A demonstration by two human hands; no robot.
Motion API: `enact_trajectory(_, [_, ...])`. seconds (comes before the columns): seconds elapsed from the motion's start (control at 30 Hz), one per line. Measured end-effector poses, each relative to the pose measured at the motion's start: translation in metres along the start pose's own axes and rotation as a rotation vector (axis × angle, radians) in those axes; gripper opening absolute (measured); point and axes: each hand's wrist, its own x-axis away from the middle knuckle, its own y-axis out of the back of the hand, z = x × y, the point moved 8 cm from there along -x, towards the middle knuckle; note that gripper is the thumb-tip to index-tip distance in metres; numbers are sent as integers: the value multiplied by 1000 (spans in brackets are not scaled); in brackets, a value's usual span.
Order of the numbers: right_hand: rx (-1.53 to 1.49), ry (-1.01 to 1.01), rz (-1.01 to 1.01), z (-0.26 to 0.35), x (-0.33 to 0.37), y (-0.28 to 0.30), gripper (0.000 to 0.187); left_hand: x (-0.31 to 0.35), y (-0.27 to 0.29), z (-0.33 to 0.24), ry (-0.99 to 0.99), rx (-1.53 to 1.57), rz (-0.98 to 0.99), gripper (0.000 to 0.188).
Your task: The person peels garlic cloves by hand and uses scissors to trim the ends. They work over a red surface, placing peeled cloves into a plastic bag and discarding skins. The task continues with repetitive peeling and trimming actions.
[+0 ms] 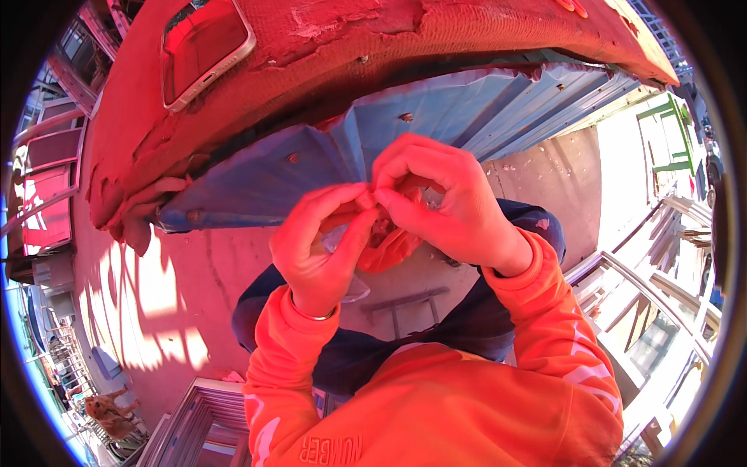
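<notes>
My left hand [311,247] and my right hand [451,198] are raised in front of my lap, their fingertips meeting. Thumb and fingers are pinched on each side; whatever sits between the tips is too small to make out. Just beneath them shows a crumpled orange-red piece [393,249], partly covered by the fingers. Some clear plastic film [356,291] appears below my left hand, beside the wrist. Whether either hand holds the orange-red piece or the film, I cannot tell.
Ahead stands a worn red-covered surface [334,31] with a phone [208,50] lying on it. Blue corrugated metal sheet [436,109] hangs along its near edge. Stacked frames [194,412] lie behind left, more frames [646,292] at right. A brown dog [113,412] is far left.
</notes>
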Motion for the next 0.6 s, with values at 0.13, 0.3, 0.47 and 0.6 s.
enact_trajectory(0.13, [-58,-1,-48,0,0,-1,8,6,4,9,188,185,-92,29])
enact_trajectory(0.3, [-210,17,-164,5,9,13,10,-3,14,-2,186,332,-158,26])
enact_trajectory(0.47, [50,92,-105,30,7,23,15,-11,10,-18,179,343,-99,29])
enact_trajectory(0.6, [159,201,-88,51,-2,23,20,-24,0,-27,158,374,-38,29])
